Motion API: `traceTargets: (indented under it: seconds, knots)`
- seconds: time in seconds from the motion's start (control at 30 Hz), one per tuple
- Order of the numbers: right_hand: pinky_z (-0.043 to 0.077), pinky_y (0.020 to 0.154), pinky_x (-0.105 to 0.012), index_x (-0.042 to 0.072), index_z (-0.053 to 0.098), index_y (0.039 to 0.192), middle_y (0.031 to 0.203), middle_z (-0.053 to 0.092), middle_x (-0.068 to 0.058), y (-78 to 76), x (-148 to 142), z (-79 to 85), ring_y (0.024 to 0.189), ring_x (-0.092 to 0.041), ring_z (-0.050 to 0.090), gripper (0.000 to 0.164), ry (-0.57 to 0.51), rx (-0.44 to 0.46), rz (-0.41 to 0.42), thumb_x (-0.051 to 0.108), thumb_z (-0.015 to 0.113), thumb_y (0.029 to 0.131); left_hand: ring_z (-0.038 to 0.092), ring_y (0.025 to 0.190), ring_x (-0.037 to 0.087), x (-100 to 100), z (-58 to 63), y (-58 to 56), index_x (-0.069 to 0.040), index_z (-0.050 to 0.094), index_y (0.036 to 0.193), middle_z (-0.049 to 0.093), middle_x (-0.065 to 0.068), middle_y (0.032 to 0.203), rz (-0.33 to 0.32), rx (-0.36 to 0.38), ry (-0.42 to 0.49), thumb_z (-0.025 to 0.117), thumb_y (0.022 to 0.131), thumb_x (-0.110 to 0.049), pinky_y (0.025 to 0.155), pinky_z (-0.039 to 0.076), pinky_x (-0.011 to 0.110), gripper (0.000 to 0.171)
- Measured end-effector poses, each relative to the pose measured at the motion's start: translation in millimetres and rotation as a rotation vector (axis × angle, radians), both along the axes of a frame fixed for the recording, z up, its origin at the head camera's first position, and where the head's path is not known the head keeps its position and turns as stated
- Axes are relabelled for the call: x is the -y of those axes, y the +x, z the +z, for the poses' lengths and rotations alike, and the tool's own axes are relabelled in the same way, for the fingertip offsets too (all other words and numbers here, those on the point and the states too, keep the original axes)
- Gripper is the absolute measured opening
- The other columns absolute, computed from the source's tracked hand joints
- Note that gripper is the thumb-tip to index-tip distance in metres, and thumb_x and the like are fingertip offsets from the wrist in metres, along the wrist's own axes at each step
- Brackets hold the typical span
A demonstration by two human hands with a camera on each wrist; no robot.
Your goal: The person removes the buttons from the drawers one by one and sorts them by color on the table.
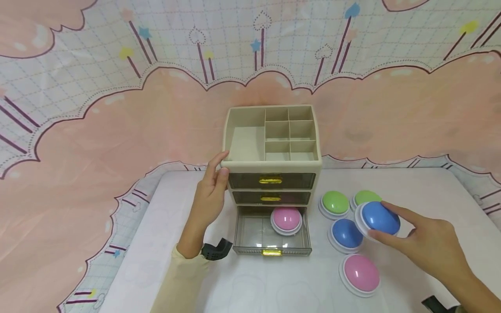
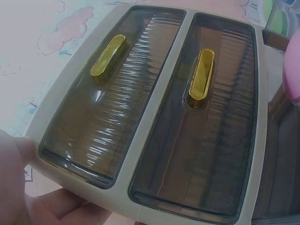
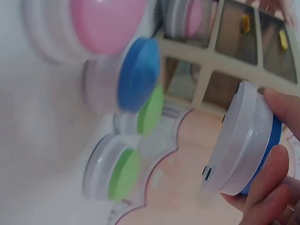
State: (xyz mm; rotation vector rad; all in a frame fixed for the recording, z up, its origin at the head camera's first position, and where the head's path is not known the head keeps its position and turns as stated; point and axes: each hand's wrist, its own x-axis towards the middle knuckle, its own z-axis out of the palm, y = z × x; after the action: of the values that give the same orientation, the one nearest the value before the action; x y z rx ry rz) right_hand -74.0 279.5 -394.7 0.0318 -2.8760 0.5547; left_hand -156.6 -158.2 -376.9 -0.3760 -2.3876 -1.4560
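My left hand (image 1: pixel 209 195) holds the left side of a cream desktop drawer organizer (image 1: pixel 272 165), thumb near its front corner. The bottom drawer (image 1: pixel 254 234) is pulled out, with a pink dome button (image 1: pixel 286 219) on a white base inside it. My right hand (image 1: pixel 430 243) pinches a blue dome button (image 1: pixel 380 218) between thumb and fingers, raised off the table. In the right wrist view this blue button (image 3: pixel 246 140) is tilted, showing its white underside. Below and left of it lies a second blue button (image 1: pixel 347 234).
Two green buttons, one nearer the organizer (image 1: pixel 335 203) and one partly hidden (image 1: pixel 367 197), sit right of it. Another pink button (image 1: pixel 361 273) lies nearest the front. The two upper drawers with gold handles (image 1: pixel 270 180) are closed. A patterned cloth (image 1: pixel 176 117) hangs behind the white table (image 1: pixel 156 226).
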Motion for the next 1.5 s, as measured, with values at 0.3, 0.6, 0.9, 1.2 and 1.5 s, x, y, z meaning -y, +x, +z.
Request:
traceTargets:
  seconds: [0.3, 0.6, 0.9, 1.2, 1.5]
  knots:
    - [0.034, 0.057, -0.033, 0.005, 0.052, 0.147, 0.065, 0.054, -0.006, -3.0, -32.7, -17.7, 0.071, -0.027, 0.046, 0.1, 0.026, 0.185, -0.201, 0.072, 0.076, 0.076, 0.039, 0.064, 0.017, -1.1, 0.7, 1.2, -0.034, 0.041, 0.153, 0.04, 0.001, 0.069, 0.001, 0.007, -0.002, 0.043, 0.111, -0.025, 0.058, 0.03, 0.029, 0.042]
    - [0.043, 0.069, -0.05, 0.002, 0.045, 0.15, 0.069, 0.057, -0.012, -5.5, -48.7, -39.9, 0.083, -0.041, 0.047, 0.106, 0.017, 0.303, -0.255, 0.075, 0.071, 0.079, 0.04, 0.064, 0.017, 0.4, 1.1, 0.6, -0.035, 0.042, 0.152, 0.041, 0.001, 0.07, 0.012, 0.012, -0.015, 0.043, 0.111, -0.025, 0.058, 0.03, 0.029, 0.042]
    - [0.045, 0.063, -0.041, 0.003, 0.045, 0.151, 0.073, 0.063, -0.007, -9.4, -50.1, -56.0, 0.082, -0.037, 0.053, 0.104, -0.001, 0.379, -0.166, 0.076, 0.068, 0.081, 0.038, 0.063, 0.018, 0.0, 0.9, 0.9, -0.037, 0.041, 0.152, 0.039, 0.001, 0.07, 0.014, 0.024, -0.011, 0.042, 0.112, -0.026, 0.058, 0.028, 0.029, 0.042]
    - [0.036, 0.058, -0.031, 0.006, 0.052, 0.147, 0.062, 0.059, 0.0, -10.5, -43.7, -64.7, 0.07, -0.025, 0.056, 0.098, 0.007, 0.317, -0.096, 0.074, 0.071, 0.08, 0.037, 0.065, 0.018, -1.7, 0.9, 1.0, -0.032, 0.04, 0.154, 0.039, 0.002, 0.07, 0.021, 0.033, -0.003, 0.045, 0.111, -0.021, 0.059, 0.028, 0.029, 0.045]
    - [0.038, 0.056, -0.031, 0.007, 0.052, 0.148, 0.061, 0.06, 0.003, -12.5, -40.5, -67.9, 0.066, -0.02, 0.058, 0.098, -0.005, 0.31, -0.056, 0.073, 0.073, 0.079, 0.038, 0.064, 0.018, 0.2, -0.3, 0.4, -0.036, 0.041, 0.152, 0.04, 0.001, 0.07, 0.009, 0.011, -0.007, 0.043, 0.112, -0.024, 0.058, 0.028, 0.029, 0.042]
